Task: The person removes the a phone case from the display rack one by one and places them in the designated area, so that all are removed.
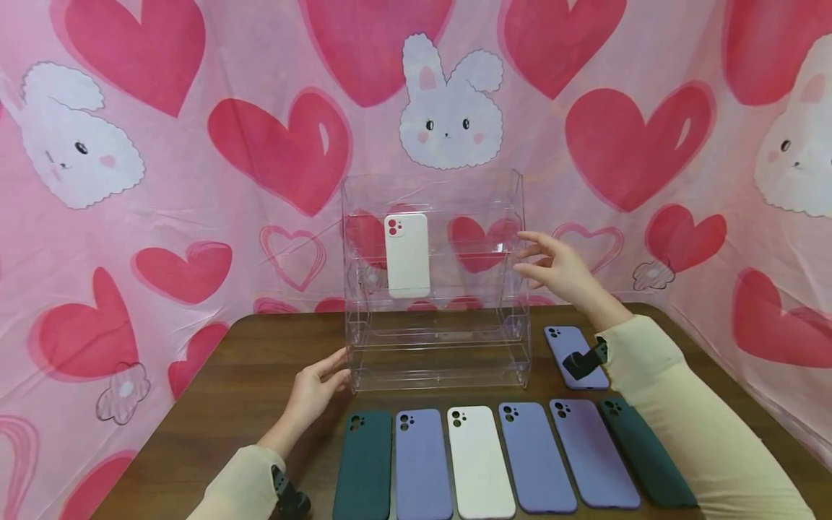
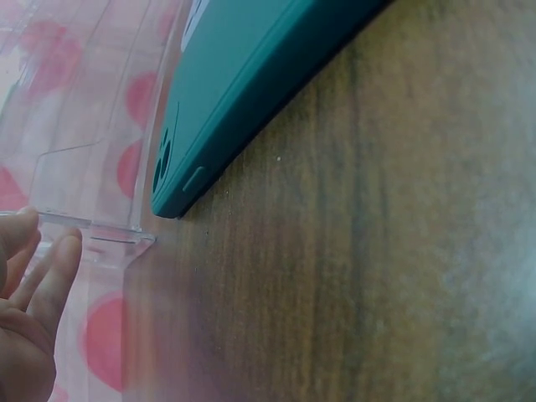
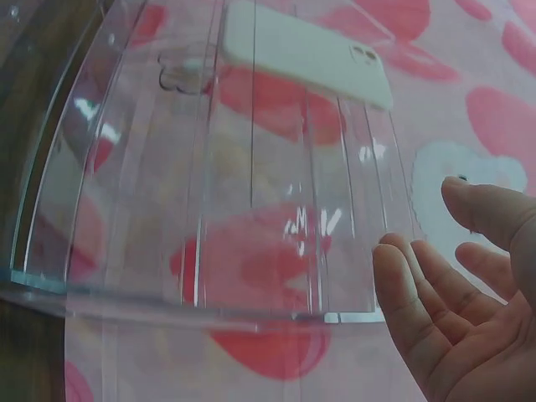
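A clear tiered display rack (image 1: 437, 378) stands on the table, and a white phone case (image 1: 408, 267) is upright in one of its upper tiers, left of centre. My left hand (image 1: 308, 391) is at the rack's lower left corner, its fingertips at the side edge; firm contact cannot be told. On the other side, my right hand (image 1: 564, 269) has its loosely bent fingers by the rack's upper right edge. In the right wrist view the right hand (image 3: 461, 310) has nothing between thumb and fingers. Closest to the left hand lies a dark green phone case (image 1: 362, 466).
In front of the rack runs a row of phone cases, among them a purple one (image 1: 424, 462), a white one (image 1: 481, 462) and a dark green one (image 1: 650, 455) partly under my right sleeve. Another purple case (image 1: 564, 341) lies right of the rack. A pink heart-patterned cloth (image 1: 260, 43) hangs behind.
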The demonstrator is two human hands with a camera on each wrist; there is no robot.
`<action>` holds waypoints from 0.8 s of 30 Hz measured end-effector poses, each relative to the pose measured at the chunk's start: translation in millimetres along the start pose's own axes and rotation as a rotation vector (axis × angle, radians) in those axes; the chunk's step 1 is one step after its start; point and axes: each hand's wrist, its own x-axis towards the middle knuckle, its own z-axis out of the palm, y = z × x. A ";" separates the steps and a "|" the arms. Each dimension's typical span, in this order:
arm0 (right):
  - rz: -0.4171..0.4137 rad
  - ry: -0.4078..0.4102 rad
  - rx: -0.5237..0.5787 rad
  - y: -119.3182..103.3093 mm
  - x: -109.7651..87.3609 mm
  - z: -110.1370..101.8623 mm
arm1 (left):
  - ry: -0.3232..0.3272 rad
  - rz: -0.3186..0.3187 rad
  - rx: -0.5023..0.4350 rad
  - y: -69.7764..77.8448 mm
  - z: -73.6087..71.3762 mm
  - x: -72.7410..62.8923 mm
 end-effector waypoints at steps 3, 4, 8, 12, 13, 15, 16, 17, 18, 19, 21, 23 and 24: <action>-0.009 -0.020 0.007 -3.3 6.7 9.6 | 0.003 0.005 0.003 -0.7 0.2 -0.1; -0.012 -0.023 0.009 -4.0 9.0 12.5 | 0.004 0.004 0.003 -0.9 0.3 -0.1; -0.030 -0.021 0.009 -7.6 17.2 23.3 | 0.006 0.005 0.003 -1.5 0.3 -0.3; -0.038 -0.021 0.011 -12.8 23.4 33.0 | 0.007 0.006 0.005 -1.5 0.5 -0.4; -0.037 -0.025 0.014 -14.4 24.8 35.2 | 0.004 0.013 0.009 -1.7 0.5 -0.5; -0.033 -0.033 0.020 -17.6 27.6 39.2 | 0.004 0.004 0.004 -1.2 0.5 -0.5; -0.031 -0.036 0.022 -19.1 29.2 41.1 | 0.003 0.001 0.001 -1.0 0.4 -0.6; -0.032 -0.038 0.020 -20.5 30.9 42.9 | 0.001 -0.001 0.000 -1.1 0.2 -0.6; -0.032 -0.039 0.020 -22.0 32.6 44.7 | -0.003 -0.001 -0.002 -0.9 0.0 -0.7; -0.032 -0.042 0.025 -23.2 34.4 46.6 | -0.005 -0.002 -0.002 -0.9 -0.3 -0.8; -0.029 -0.044 0.029 -25.1 38.0 50.3 | -0.010 -0.011 -0.007 -0.8 -0.7 -0.7; -0.024 -0.050 0.040 -26.3 41.9 54.1 | -0.014 -0.011 -0.005 -1.0 -1.0 -0.5; -0.021 -0.050 0.047 -27.2 43.5 56.0 | -0.015 -0.010 -0.004 -0.9 -1.0 -0.5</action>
